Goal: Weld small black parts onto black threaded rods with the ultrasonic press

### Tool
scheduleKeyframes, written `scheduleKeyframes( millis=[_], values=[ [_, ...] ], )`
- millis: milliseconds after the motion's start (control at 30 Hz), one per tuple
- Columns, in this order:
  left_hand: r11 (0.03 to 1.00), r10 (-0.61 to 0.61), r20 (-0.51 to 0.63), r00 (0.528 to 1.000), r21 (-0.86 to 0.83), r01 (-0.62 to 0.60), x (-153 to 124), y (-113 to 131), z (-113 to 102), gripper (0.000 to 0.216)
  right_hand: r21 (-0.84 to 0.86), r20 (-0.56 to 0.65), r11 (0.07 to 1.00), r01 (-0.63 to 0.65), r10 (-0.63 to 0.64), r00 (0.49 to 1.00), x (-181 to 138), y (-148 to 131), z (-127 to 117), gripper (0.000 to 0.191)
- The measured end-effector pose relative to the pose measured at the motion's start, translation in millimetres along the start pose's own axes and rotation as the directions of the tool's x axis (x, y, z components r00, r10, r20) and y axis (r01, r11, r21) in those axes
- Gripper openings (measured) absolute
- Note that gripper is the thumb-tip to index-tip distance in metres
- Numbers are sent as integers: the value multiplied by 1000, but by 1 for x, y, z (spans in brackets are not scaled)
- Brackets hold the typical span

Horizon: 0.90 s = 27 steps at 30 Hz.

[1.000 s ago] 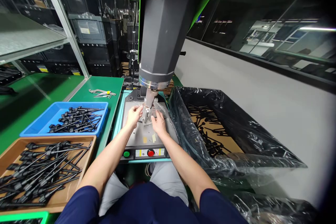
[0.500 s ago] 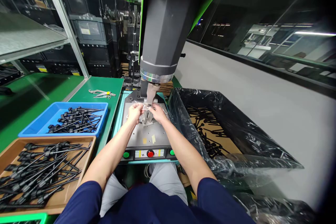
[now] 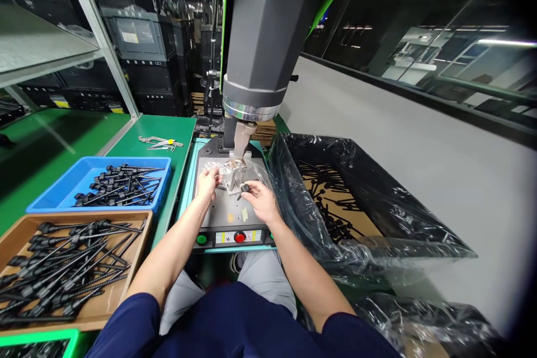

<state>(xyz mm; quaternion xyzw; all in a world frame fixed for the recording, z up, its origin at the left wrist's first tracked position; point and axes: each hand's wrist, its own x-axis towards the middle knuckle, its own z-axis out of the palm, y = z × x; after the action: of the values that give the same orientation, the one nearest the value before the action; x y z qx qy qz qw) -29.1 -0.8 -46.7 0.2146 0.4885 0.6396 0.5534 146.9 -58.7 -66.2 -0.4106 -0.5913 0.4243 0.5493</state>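
Observation:
In my right hand (image 3: 260, 200), thumb and fingers pinch a black part with a round head (image 3: 245, 188), at the right front of the metal fixture (image 3: 235, 179). My left hand (image 3: 207, 183) is left of the fixture, fingers curled against a clear plastic film (image 3: 224, 166); the exact grip is hard to see. The film lies around the fixture's top, below the metal press head (image 3: 242, 140). Under both hands is the grey machine plate (image 3: 218, 210).
At left stand a blue tray (image 3: 44, 199) and a brown tray (image 3: 136, 235), both holding black stemmed parts. Pliers (image 3: 161, 141) lie on the green bench. To the right is a plastic-lined bin (image 3: 289, 179) with more parts. Green and red buttons (image 3: 239, 237) line the machine's front.
My hands have come apart from the fixture. The right moved toward me and rightward with the black part; the left shifted slightly left. The film now spreads further left.

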Motion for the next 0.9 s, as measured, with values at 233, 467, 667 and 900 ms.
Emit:
scheduleKeyframes(
  millis=[233,467,667,900],
  values=[
    [932,179,262,948,265,-249,-66,-32,-49,40,136,26,991,0,-3,1000,-15,-24,15,43],
    [933,-81,478,874,346,-103,-109,-32,-68,32,384,9,903,-191,204,979,-2,-28,35,47],
    [994,-97,185,978,70,85,-102,-21,-86,41,342,81,890,-303,293,953,-14,-27,35,56],
    [955,83,-305,949,-249,-163,-56,49,-122,23,217,103,896,-387,374,922,-35,-23,9,52]
  ],
)
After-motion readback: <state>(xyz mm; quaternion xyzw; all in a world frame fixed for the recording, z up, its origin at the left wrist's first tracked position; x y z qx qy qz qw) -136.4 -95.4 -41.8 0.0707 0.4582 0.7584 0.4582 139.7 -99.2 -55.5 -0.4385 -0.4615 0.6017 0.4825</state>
